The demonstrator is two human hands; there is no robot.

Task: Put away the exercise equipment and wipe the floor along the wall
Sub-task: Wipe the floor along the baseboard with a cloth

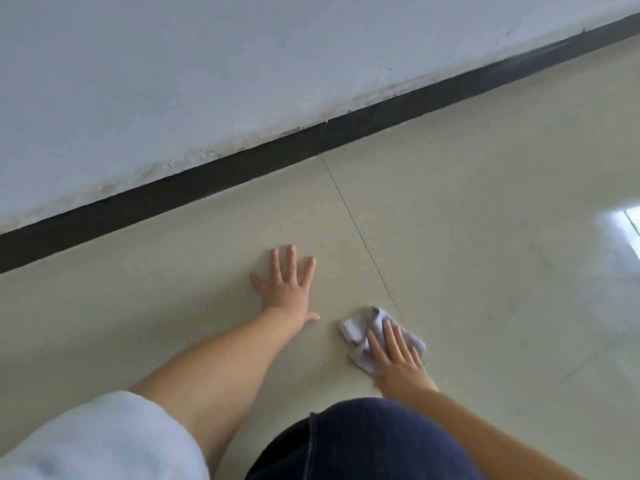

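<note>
My left hand (287, 285) lies flat on the beige tiled floor (467, 237), fingers spread and straight, pointing toward the wall. To its right, my right hand (398, 358) presses with straight fingers on a crumpled pale lilac cloth (356, 329) that lies on the floor beside a tile joint. The cloth sticks out past my fingertips on the left and far side. No exercise equipment is in view.
A black skirting board (207, 181) runs diagonally from lower left to upper right under a scuffed white wall (207, 81). My knee in dark jeans (363, 441) fills the bottom centre. A bright window reflection shines on the floor at the right edge.
</note>
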